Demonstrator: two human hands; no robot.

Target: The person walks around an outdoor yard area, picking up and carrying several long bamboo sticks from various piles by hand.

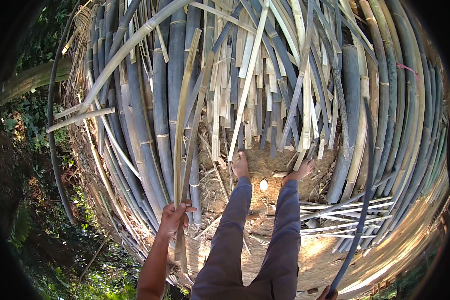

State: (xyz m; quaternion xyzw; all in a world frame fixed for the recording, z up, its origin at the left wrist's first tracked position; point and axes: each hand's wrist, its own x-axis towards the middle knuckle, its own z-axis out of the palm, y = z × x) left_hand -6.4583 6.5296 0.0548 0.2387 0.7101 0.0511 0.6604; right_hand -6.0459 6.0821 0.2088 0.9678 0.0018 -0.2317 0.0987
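Observation:
My left hand [174,217] grips a long split bamboo strip [184,120] that runs up and away from me over the pile. My right hand [327,293] shows only at the bottom edge, its fingers at the lower end of a thin dark bamboo pole [365,190] that rises toward the upper right. I stand in grey trousers [257,235] with bare feet [241,165] on dirt, facing a large heap of bamboo poles [160,100] and pale split strips [265,90].
Thick grey-green bamboo stems fan out on the left and right. Cut flat strips [345,212] lie stacked on the ground to my right. Green plants [30,125] and a slope lie at the left. Sunlit bare earth [400,250] is at lower right.

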